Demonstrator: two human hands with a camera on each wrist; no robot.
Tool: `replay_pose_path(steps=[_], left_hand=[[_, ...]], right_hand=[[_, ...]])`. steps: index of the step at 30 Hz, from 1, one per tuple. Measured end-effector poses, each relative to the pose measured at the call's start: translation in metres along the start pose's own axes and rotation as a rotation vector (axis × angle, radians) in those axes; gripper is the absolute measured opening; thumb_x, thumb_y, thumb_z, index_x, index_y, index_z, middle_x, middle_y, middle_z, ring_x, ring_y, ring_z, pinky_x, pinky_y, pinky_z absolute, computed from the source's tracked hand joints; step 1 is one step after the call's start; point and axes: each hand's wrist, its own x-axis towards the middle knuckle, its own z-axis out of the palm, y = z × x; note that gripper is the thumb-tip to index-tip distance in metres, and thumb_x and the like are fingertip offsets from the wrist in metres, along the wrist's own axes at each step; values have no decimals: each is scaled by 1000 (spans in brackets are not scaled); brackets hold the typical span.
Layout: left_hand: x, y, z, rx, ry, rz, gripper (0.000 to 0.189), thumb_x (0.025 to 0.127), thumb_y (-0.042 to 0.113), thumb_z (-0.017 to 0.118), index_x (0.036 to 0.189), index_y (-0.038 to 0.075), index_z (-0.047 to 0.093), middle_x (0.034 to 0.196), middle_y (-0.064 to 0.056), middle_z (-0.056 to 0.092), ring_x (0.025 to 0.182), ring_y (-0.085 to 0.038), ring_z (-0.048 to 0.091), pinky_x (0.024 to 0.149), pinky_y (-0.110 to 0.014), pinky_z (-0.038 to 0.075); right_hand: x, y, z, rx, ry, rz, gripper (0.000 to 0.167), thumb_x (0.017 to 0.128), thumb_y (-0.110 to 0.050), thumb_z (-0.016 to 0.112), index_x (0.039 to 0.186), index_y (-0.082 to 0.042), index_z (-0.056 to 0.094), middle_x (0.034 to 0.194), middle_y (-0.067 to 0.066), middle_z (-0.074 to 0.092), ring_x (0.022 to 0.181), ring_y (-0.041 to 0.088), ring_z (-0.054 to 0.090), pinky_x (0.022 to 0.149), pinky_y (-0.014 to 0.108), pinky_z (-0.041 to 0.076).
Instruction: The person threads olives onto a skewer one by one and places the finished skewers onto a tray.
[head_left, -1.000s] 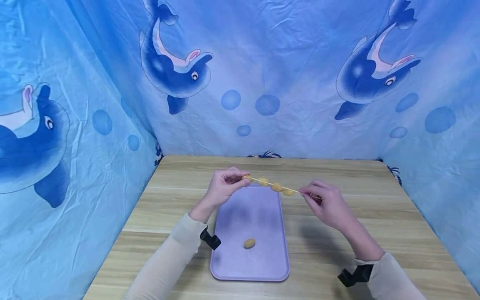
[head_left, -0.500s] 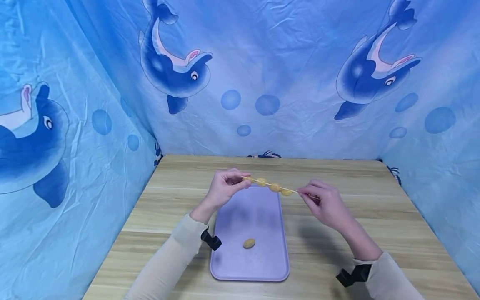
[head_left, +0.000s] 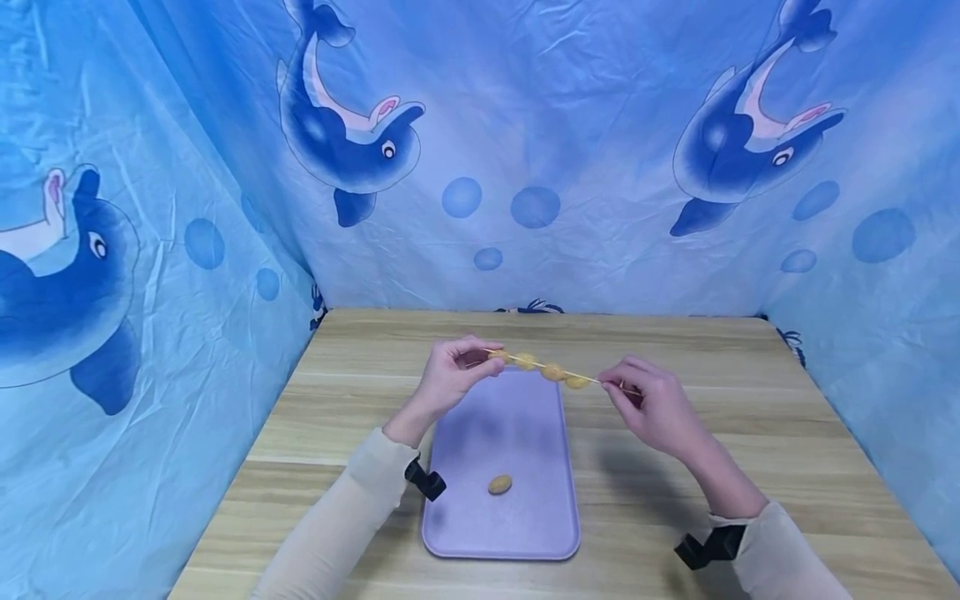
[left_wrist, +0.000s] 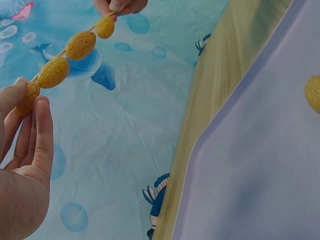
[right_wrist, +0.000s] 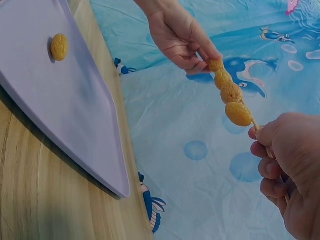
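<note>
Several yellow oval pieces with a finely wrinkled surface [right_wrist: 238, 114] are threaded on a thin wooden skewer [head_left: 591, 380], held in the air above the far end of the lilac tray [head_left: 501, 542]. My left hand [head_left: 447, 379] pinches the piece at the skewer's left end [left_wrist: 28, 98] between thumb and fingers. At the other end, my right hand [head_left: 654, 408] grips the bare part of the skewer, its fingers curled round it in the right wrist view. The skewer slopes slightly down toward the right hand. One loose yellow oval piece [head_left: 500, 484] lies on the tray.
The tray lies lengthwise on a wood-grain table [head_left: 720, 467], between the two forearms. Blue cloth [head_left: 570, 125] printed with dolphins hangs behind the table and along both sides. A black camera mount sits on each wrist, the left one [head_left: 426, 481] over the tray's left edge.
Hands and skewer have shifted only very slightly. Both hands keep their hold, and the loose piece stays in its place on the tray.
</note>
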Motion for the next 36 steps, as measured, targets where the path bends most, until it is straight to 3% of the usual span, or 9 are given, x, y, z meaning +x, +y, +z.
replay_pose_path(steps=[5, 10, 13, 17, 19, 21, 27, 32, 36], left_hand=[[1, 2, 4, 21, 3, 0, 24, 94, -1, 78, 118, -8, 75, 99, 4, 78, 88, -10, 76, 86, -30, 68], [3, 3, 6, 15, 17, -14, 25, 95, 0, 78, 118, -9, 75, 99, 5, 78, 90, -9, 77, 86, -29, 68], [3, 1, 8, 0, 22, -22, 27, 94, -2, 78, 119, -10, 74, 100, 2, 79, 89, -9, 77, 85, -29, 69], [-2, -6, 10, 24, -12, -66, 32, 93, -1, 79, 123, -9, 73, 108, -15, 80, 89, -9, 77, 85, -31, 69], [-9, -13, 8, 108, -75, -102, 32, 93, 2, 80, 123, -7, 74, 113, -20, 79, 91, -6, 75, 86, -27, 67], [-18, -21, 7, 231, -184, -128, 33, 92, 6, 82, 121, -6, 75, 114, -23, 79, 89, -5, 73, 83, -24, 66], [-53, -37, 10, 602, -507, -129, 33, 80, 23, 94, 104, 3, 83, 95, -12, 80, 68, -2, 65, 65, -14, 58], [-68, -41, 20, 766, -639, -120, 26, 73, 21, 98, 92, 12, 83, 80, 1, 75, 64, 2, 59, 61, -9, 51], [-65, -40, 22, 765, -663, -114, 15, 78, 12, 94, 88, 11, 83, 77, 4, 76, 64, 5, 60, 62, -9, 53]], right_hand=[[1, 0, -5, -60, -87, 47, 18, 94, 5, 75, 100, -11, 77, 85, -5, 65, 61, 1, 43, 50, 16, 42], [6, -3, -7, -146, -222, 60, 9, 100, -3, 72, 102, -12, 75, 93, 0, 72, 74, 4, 56, 60, 23, 55], [7, -2, -7, -113, -281, 71, 14, 102, 0, 66, 100, -12, 73, 94, -1, 72, 73, 4, 55, 61, 23, 54], [3, 2, -10, -40, -275, 107, 22, 103, 5, 60, 97, -13, 70, 90, -3, 66, 65, 0, 44, 54, 20, 46], [2, 4, -13, -24, -249, 117, 23, 103, 6, 59, 97, -14, 70, 88, -4, 63, 62, -1, 41, 53, 19, 43], [1, 5, -15, -21, -230, 115, 23, 104, 5, 59, 97, -14, 69, 87, -4, 63, 62, -2, 40, 52, 19, 42], [-1, 7, -20, -37, -211, 106, 23, 103, 4, 61, 96, -15, 70, 89, -5, 64, 63, -2, 42, 52, 19, 43], [-4, 9, -22, -51, -213, 109, 22, 102, 4, 64, 95, -16, 71, 89, -5, 65, 65, -2, 45, 53, 19, 45], [-5, 11, -23, -45, -222, 114, 22, 102, 4, 64, 96, -16, 72, 91, -5, 67, 66, -2, 46, 55, 19, 46]])
